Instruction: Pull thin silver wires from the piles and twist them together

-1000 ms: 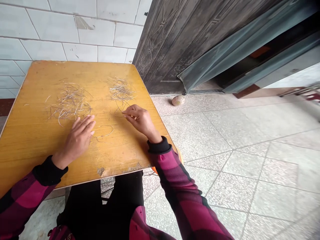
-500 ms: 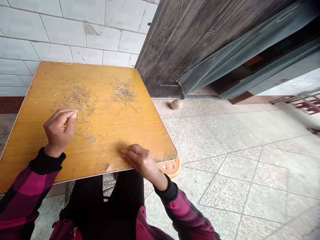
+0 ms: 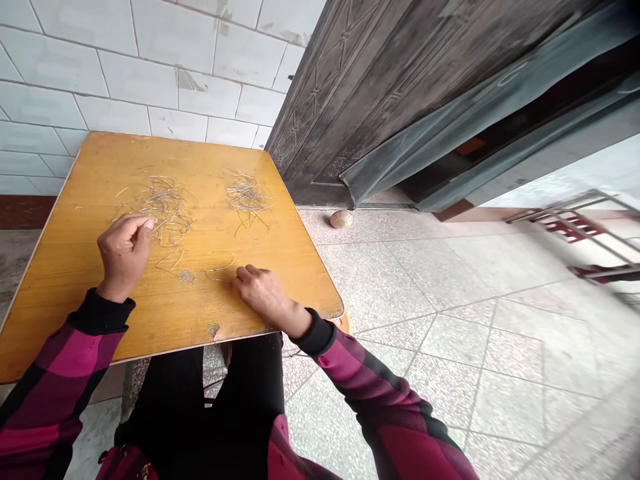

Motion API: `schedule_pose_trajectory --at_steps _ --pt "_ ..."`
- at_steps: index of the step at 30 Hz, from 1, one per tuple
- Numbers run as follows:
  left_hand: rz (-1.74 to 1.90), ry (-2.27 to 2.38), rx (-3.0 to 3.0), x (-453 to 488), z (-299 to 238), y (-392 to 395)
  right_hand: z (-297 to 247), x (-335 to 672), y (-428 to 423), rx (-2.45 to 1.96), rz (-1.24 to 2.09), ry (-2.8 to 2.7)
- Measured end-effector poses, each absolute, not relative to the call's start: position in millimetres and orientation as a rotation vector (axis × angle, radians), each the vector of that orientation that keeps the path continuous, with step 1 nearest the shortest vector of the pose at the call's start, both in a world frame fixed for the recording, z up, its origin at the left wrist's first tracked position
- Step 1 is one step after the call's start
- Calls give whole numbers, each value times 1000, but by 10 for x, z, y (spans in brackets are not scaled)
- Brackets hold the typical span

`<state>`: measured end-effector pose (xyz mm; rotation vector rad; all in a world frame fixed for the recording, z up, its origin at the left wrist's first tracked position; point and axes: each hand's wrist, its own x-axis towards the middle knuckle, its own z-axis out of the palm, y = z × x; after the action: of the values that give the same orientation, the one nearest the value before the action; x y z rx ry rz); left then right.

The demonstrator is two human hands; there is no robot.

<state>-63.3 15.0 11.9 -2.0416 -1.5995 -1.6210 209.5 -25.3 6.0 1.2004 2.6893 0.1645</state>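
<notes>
My left hand [image 3: 125,250] is closed in a pinch, thumb against forefinger, at the near left side of a loose pile of thin bent wires [image 3: 165,200]. What it pinches, if anything, is too small to make out. My right hand [image 3: 263,293] hangs low over the table with its fingers bent together and the back of the hand up. Its fingertips are hidden, so I cannot see what is in them. Just left of it lies a thin curved wire [image 3: 220,269]. A second, tighter pile of wires [image 3: 245,193] sits farther back on the right.
The yellow wooden table [image 3: 110,327] has chipped spots and stands near a white tiled wall [image 3: 165,30]. At the right are a dark carved door [image 3: 345,100], a grey-green curtain [image 3: 425,133] and a round pale object [image 3: 341,219] on the stone floor [image 3: 390,267].
My right hand has moved forward and left, from the table's near edge towards the curved wire. My left hand stays pinched with a small shift, and the view has shifted slightly.
</notes>
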Motion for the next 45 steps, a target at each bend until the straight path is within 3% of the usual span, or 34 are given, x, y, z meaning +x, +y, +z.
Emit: schedule_pose_trajectory --at_steps 14,32,39,45 --pt "-1540 -1472 -2218 -594 126 116 33 2162 78 883 298 2821" --pt "-1528 -1424 -2209 -611 79 164 -32 2357 779 1355 264 2620" --pt "-1472 -1630 -2195 -680 92 197 98 2307 975 1591 289 2559" --pt "-1313 -1768 -2235 -709 71 228 122 1694 535 1182 135 2934"
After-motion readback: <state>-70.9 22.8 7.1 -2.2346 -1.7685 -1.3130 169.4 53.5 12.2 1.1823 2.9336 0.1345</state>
